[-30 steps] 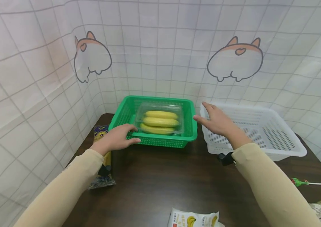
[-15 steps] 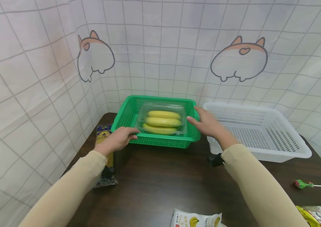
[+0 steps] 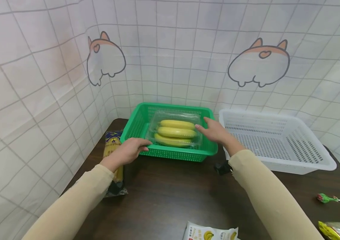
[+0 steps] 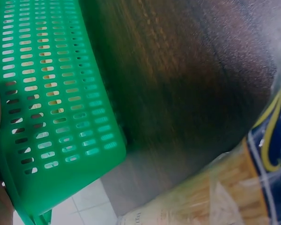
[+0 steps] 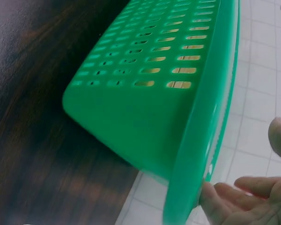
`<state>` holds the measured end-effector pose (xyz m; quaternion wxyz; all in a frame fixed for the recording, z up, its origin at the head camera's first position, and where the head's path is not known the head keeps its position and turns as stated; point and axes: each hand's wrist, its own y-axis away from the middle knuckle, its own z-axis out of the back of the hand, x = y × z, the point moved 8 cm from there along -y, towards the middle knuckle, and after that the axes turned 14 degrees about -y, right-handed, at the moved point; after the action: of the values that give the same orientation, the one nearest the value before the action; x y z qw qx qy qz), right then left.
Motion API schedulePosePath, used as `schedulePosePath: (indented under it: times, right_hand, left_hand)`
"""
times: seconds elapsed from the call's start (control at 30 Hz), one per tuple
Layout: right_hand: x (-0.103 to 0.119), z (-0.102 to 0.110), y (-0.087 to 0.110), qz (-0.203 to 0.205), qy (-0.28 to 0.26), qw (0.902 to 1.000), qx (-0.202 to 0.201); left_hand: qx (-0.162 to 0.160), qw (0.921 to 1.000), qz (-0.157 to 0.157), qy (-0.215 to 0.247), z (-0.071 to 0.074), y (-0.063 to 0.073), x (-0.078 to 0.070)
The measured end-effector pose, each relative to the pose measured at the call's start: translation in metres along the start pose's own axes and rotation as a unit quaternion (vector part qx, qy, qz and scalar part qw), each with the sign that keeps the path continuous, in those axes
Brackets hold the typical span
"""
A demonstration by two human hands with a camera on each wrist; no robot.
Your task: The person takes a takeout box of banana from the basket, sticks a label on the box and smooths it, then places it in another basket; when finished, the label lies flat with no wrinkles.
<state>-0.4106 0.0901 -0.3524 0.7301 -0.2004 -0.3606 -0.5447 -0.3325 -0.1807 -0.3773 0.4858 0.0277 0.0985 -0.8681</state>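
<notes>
Taking hold of the green basket (image 3: 170, 155) looks like the step in hand, and it is only half made. The basket is at 12 o'clock ahead of you, with a clear pack of bananas (image 3: 177, 133) inside. The white basket (image 3: 296, 163) sits near it at 3 o'clock, and a pasta packet (image 3: 112, 146) lies at its 8 o'clock, just beside your left wrist.

Your left hand (image 3: 127, 151) is at the basket's 7 to 8 o'clock corner, gripping the rim with the digits on both sides of it. Your right hand (image 3: 216, 133) is at 3 o'clock, fingers stretched and thumb well apart: in the right wrist view a fingertip meets the outside of the rim, but nothing is clasped. As I judge it, any move of the basket would call for that right thumb to close over the rim first, so both sides carry evenly and the pack doesn't slide.

Both arms reach forward, your left sleeve (image 3: 76, 203) coming in from 7 o'clock and your right sleeve (image 3: 269, 190) from 5 o'clock, elbows out of view. Whether the basket's base rests fully on the worktop (image 3: 157, 196), I cannot tell.
</notes>
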Motion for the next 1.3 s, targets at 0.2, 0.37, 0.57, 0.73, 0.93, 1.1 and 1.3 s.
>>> schedulePosePath:
  times: [0.2,0.37,0.57,0.73,0.93,1.1,1.3]
  right_hand:
    - [-0.001,-0.004,-0.002,-0.022,0.011,0.9997,0.002]
    - [0.002,-0.008,-0.002,-0.040,0.034,0.9986,0.005]
    - [0.002,-0.014,-0.003,-0.062,0.040,0.9971,0.015]
    - [-0.002,-0.017,-0.005,-0.081,0.032,0.9958,0.030]
    - [-0.007,-0.020,-0.008,-0.101,0.026,0.9937,0.041]
    - [-0.009,-0.024,-0.010,-0.122,-0.019,0.9902,0.065]
    - [-0.011,-0.027,-0.009,-0.153,-0.097,0.9791,0.092]
  left_hand:
    - [0.002,1.0000,0.001,-0.003,0.000,0.007,-0.007]
    - [-0.001,1.0000,-0.006,-0.005,0.000,0.012,-0.013]
    - [-0.003,0.9999,-0.008,-0.009,0.000,0.016,-0.017]
    - [-0.013,0.9998,-0.015,-0.008,-0.002,0.018,-0.019]
    - [-0.018,0.9997,-0.016,-0.008,-0.002,0.021,-0.022]
    - [-0.015,0.9997,-0.015,-0.008,-0.001,0.024,-0.023]
    - [-0.017,0.9997,-0.013,-0.010,0.001,0.027,-0.024]
